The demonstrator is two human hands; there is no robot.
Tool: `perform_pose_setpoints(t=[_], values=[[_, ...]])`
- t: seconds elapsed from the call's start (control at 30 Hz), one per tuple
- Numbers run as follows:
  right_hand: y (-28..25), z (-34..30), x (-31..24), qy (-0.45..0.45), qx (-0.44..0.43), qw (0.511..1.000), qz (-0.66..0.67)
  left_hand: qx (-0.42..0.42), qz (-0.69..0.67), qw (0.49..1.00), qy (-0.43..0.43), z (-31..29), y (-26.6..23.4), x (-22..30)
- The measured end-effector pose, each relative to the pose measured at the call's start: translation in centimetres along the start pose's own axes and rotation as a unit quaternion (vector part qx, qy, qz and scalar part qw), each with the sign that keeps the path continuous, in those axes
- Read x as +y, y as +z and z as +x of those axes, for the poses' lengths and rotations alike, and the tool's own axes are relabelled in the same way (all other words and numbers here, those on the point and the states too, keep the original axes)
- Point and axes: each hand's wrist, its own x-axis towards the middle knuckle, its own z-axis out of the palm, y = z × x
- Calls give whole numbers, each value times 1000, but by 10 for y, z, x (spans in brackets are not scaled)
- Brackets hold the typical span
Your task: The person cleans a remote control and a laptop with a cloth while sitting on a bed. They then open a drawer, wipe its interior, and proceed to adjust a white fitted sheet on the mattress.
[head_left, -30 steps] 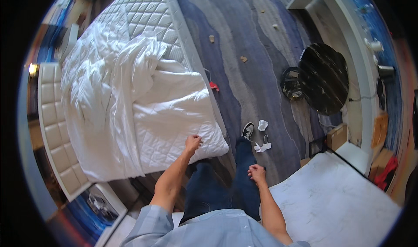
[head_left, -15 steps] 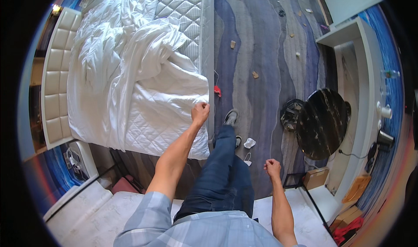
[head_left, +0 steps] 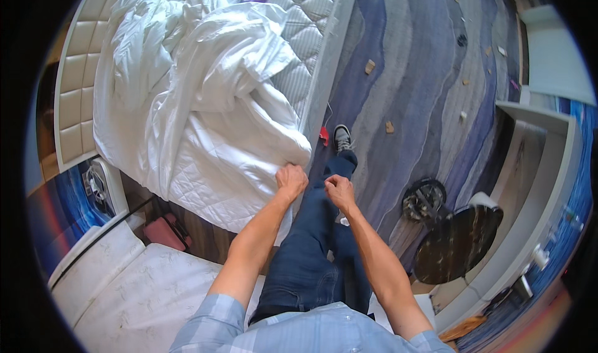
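Note:
A white quilted bed cover (head_left: 218, 157) lies partly over the bed, its near part fairly flat and its upper part bunched into folds. My left hand (head_left: 291, 180) is closed on its right edge, close to the corner. My right hand (head_left: 339, 192) is a short way to the right, over my jeans, with its fingers curled shut. Nothing shows in it. Under the cover, a strip of bare quilted mattress (head_left: 305, 17) is exposed along the bed's right side.
A cushioned headboard (head_left: 81, 85) borders the bed on the left. Cardboard scraps and small litter, such as a cardboard piece (head_left: 389, 127), lie on the striped carpet (head_left: 374, 166). A round dark table (head_left: 458, 244) stands at the right. A pink suitcase (head_left: 168, 231) is beside the white sofa (head_left: 143, 284).
My right hand has moved in from the right, up beside the left one. The left hand keeps its hold on the cover's edge. The view has turned, and one foot has stepped forward.

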Motion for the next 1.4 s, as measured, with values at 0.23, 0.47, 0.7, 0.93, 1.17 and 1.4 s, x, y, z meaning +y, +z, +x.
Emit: perform_pose_setpoints(t=[0.23, 0.47, 0.7, 0.93, 1.17, 1.4], values=[[-23, 132, -100, -99, 62, 986, -120, 90, -181, 978, 60, 12, -22, 23], [11, 192, -191, -192, 4, 969, -155, 43, -195, 979, 33, 22, -13, 16], [62, 235, -198, -8, -160, 987, 21, 119, -323, 918, -194, 42, -72, 24], [-13, 252, -203, -14, -119, 993, -11, 414, -283, 862, -67, 89, -230, 1], [-2, 243, -223, -42, -222, 969, -95, 294, -5, 956, -17, 196, -273, -11], [-39, 264, -249, -25, -224, 967, -117, 380, -177, 902, -103, 213, -271, -44]])
